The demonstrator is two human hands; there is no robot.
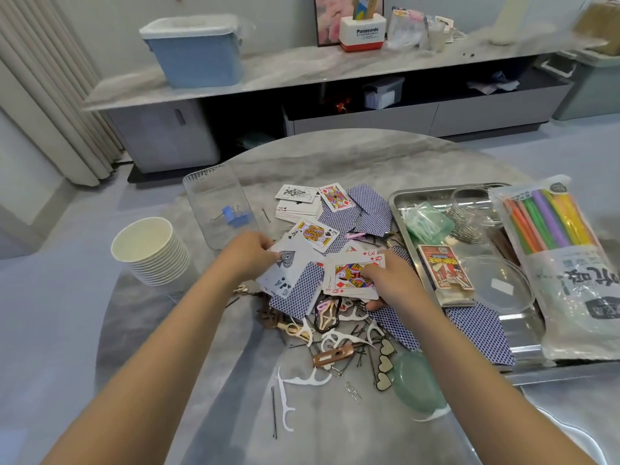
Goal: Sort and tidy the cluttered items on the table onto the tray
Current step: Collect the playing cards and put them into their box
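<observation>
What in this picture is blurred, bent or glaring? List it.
Head view: wide-angle lens bows the shelf and table edge; the far top right corner smears into blur; soft glare whitens the tray rim and straw bag; both hands, left and right, on the cards stay fairly sharp.

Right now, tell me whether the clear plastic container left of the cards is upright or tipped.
Tipped. The clear plastic container lies on its side on the grey marble table, open mouth facing away, blue binder clip resting inside.
</observation>
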